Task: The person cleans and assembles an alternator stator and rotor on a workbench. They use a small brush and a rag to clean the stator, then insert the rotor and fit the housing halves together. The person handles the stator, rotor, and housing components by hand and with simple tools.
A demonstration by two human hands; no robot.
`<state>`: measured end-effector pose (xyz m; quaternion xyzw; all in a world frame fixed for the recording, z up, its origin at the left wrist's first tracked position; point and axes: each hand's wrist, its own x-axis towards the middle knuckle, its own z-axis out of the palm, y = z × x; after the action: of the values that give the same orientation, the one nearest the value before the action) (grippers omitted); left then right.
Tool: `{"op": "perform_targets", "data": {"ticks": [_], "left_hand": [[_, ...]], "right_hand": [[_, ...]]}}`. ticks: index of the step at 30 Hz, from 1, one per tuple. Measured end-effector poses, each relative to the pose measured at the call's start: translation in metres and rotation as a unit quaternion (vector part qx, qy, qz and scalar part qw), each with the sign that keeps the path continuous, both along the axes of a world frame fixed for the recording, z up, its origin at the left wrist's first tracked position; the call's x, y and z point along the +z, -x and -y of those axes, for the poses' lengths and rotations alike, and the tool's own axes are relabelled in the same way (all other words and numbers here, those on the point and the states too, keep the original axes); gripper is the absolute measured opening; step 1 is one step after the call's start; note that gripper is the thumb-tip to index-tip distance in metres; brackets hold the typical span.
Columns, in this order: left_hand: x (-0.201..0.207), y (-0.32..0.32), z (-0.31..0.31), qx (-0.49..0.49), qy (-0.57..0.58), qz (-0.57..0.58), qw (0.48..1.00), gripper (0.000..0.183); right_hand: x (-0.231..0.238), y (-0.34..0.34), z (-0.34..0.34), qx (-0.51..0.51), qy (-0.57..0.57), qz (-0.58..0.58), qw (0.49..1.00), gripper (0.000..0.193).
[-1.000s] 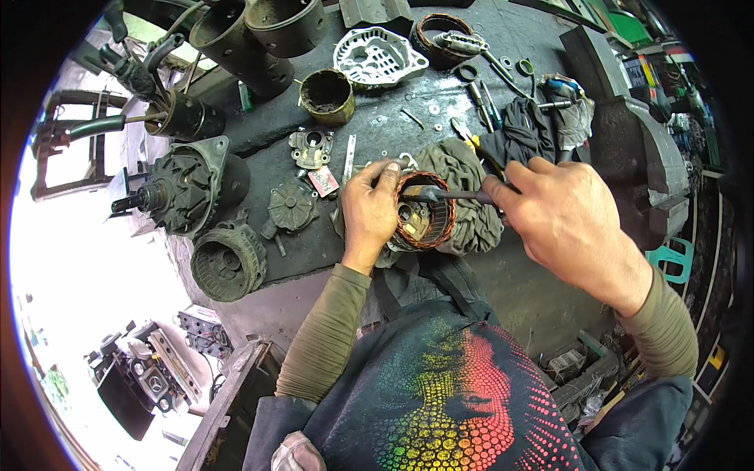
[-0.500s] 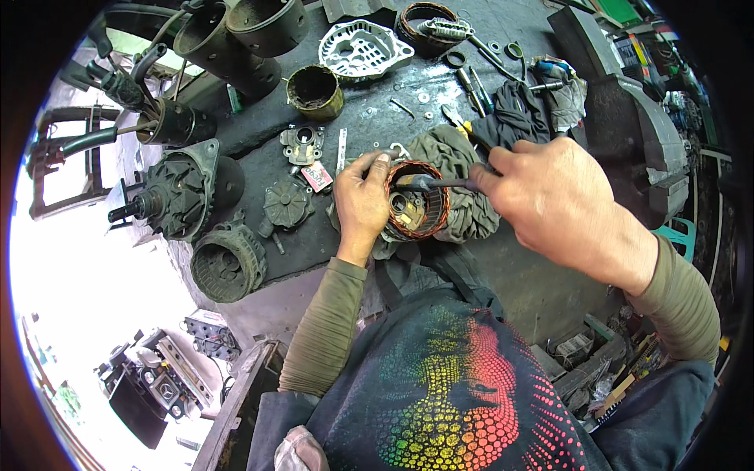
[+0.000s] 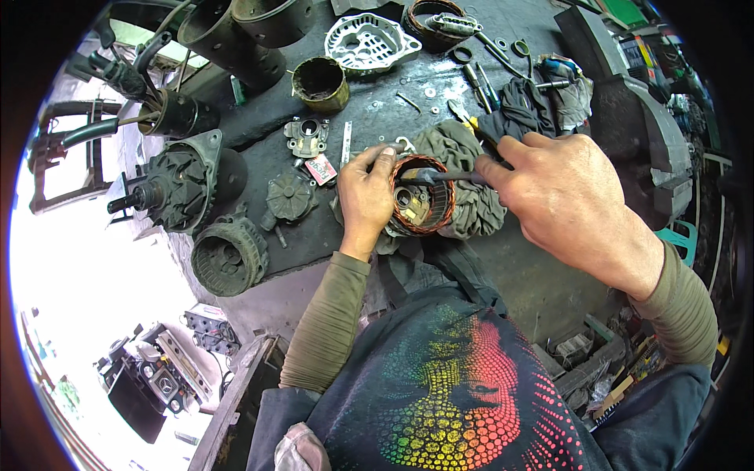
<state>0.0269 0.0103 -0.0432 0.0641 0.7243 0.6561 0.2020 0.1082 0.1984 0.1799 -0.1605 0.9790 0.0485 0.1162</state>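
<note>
Left hand point(image 3: 366, 196), as I watch remotely: against the left side of a copper-wound, dark metal ring point(image 3: 444, 204) near the front edge of the flat black bench point(image 3: 367, 94), partly hidden, so I cannot tell its grip. I judge the ring weighty and stiff, windings easily nicked, best held by its outer wall. Over its opening, a dark, hammer-like metal tool point(image 3: 454, 177), probably head-heavy; then crumpled olive cloth point(image 3: 479, 216), then my right hand point(image 3: 564, 192), clamped around the tool's handle.

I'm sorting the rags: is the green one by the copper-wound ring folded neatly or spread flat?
Neither: the green rag is bunched up. Deep, uneven wrinkles run across it, with no flat layer showing.
</note>
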Motion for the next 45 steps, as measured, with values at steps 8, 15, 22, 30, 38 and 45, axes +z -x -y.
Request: {"op": "perform_targets", "data": {"ticks": [8,15,22,30,38,45], "left_hand": [[-0.001,-0.001,0.001,-0.003,-0.006,0.005,1.0,0.026],[-0.001,-0.001,0.001,-0.004,-0.01,0.009,1.0,0.027],[-0.001,-0.001,0.001,-0.004,-0.014,0.008,1.0,0.027],[0.001,0.0,0.001,-0.011,-0.018,0.01,1.0,0.027],[0.0,0.0,0.001,-0.011,-0.01,0.01,1.0,0.026],[0.002,-0.003,0.001,-0.011,-0.019,-0.006,1.0,0.025]], "right_hand": [[0.0,-0.002,0.001,-0.018,0.005,0.002,1.0,0.013],[-0.004,-0.003,-0.003,-0.01,0.009,-0.008,1.0,0.019],[-0.004,-0.005,-0.006,-0.035,-0.012,0.026,0.999,0.038],[-0.005,-0.007,-0.006,-0.031,0.039,-0.035,0.998,0.013],[-0.004,-0.002,-0.005,-0.007,0.002,0.002,1.0,0.03],[-0.001,0.005,0.001,0.001,0.01,0.005,1.0,0.01]]}}
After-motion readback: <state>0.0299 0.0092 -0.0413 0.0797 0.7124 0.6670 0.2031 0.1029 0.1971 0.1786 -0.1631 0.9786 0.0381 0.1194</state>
